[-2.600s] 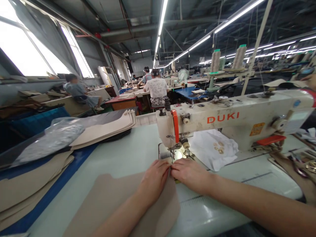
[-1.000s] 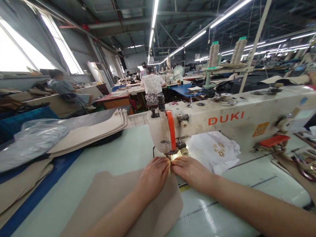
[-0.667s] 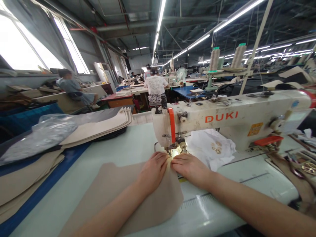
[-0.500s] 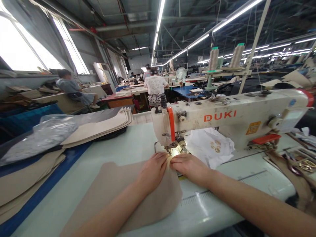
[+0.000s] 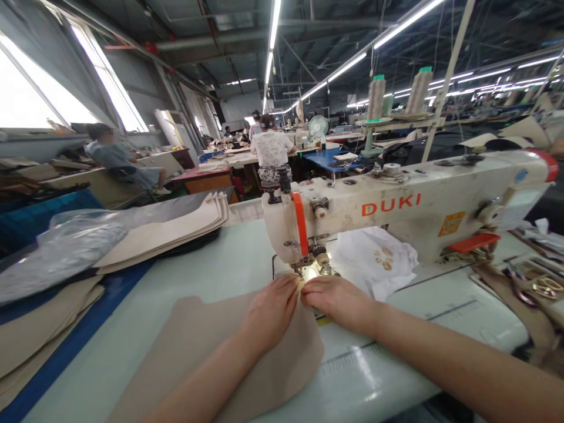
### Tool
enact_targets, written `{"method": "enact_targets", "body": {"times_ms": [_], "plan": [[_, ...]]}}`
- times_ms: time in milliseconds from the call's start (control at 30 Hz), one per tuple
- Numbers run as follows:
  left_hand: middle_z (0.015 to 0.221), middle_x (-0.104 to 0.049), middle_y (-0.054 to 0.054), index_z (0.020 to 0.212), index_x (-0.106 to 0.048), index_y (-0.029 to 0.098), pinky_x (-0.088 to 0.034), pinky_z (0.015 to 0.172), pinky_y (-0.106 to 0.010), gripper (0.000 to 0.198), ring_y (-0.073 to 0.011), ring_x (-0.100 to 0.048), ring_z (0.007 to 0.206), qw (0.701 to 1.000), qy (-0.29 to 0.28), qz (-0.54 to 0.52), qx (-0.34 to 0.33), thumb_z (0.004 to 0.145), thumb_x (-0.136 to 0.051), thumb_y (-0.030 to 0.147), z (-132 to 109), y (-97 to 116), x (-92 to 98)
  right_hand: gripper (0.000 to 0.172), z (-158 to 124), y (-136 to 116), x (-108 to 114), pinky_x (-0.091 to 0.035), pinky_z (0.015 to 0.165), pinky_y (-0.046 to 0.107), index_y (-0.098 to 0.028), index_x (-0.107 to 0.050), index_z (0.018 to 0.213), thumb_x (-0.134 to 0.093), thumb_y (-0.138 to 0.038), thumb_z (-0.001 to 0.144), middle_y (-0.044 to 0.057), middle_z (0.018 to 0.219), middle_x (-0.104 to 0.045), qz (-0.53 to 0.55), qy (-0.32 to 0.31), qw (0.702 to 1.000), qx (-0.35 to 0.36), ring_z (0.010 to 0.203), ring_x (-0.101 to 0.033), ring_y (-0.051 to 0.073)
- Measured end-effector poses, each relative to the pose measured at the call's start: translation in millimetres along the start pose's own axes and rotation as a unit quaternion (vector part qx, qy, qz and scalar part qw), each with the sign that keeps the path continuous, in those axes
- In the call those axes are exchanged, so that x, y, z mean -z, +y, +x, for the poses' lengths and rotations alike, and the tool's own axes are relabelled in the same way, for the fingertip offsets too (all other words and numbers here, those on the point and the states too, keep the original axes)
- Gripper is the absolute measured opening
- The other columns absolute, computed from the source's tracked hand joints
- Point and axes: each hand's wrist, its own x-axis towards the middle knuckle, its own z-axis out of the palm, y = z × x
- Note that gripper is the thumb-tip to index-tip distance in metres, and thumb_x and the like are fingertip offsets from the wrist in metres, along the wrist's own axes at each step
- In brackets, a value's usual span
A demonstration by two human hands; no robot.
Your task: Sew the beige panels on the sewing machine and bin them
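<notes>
a long pale green sewing table (image 5: pixel 211 276) fills the view. across its right half stands a cream industrial sewing machine with orange "duki" lettering (image 5: pixel 396 205). on the left, over a blue covering, lies a stack of beige cut panels (image 5: pixel 167 229) with a crumpled clear plastic bag (image 5: pixel 66 247) beside it. other people sit at benches well behind.

the flat tan fabric panel (image 5: pixel 198 346) lies on the table in front of the machine. its far corner reaches the lit needle and presser foot (image 5: pixel 308 271), and its rounded right edge curls near the table's printed ruler. behind the needle, under the machine arm, sits a crumpled white cloth carrying small brass-coloured metal pieces (image 5: pixel 379 258).

the left hand (image 5: pixel 271 314) lies palm down on the panel, fingers stretched out and close together, pressing it to the table just before the foot. the right hand (image 5: pixel 337 299) rests at the panel's edge, its fingertips meeting the left hand's. whether they pinch the edge or only press on it cannot be told.

the panel looks light, thin and limp yet smooth, probably a faux-leather sheet. it should slide easily on the slick table and buckle if pushed from far back. flat palms close to the needle, one on each side of the seam line, seem the surest hold.
</notes>
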Motion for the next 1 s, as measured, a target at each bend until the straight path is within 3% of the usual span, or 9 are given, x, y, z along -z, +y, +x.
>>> {"method": "enact_targets", "body": {"times_ms": [500,1000], "plan": [[0.107,-0.067,-0.007,0.102,-0.063,0.019,-0.05,0.092,-0.035,0.029,-0.0195,-0.062,0.1,1.0,0.027,-0.007,-0.001,0.092,-0.036,0.025,3,-8,-4.7,0.01,3,6,-6,-0.04,0.097,0.027,-0.012,-0.062,0.091,-0.052,-0.015,0.09,0.007,0.1,-0.066,-0.003,0.027,1.0,0.005,0.101,-0.058,0.017],[0.11,-0.067,-0.008,0.105,-0.064,0.018,-0.049,0.094,-0.036,0.029,-0.0207,-0.061,0.103,1.0,0.022,0.002,0.016,0.089,-0.039,0.024,6,-9,-6.4,0.009,4,4,-4,-0.042,0.095,0.027,-0.01,-0.062,0.09,-0.054,-0.012,0.088,0.008,0.099,-0.066,0.015,0.011,1.0,-0.022,0.1,-0.058,0.018]]}}
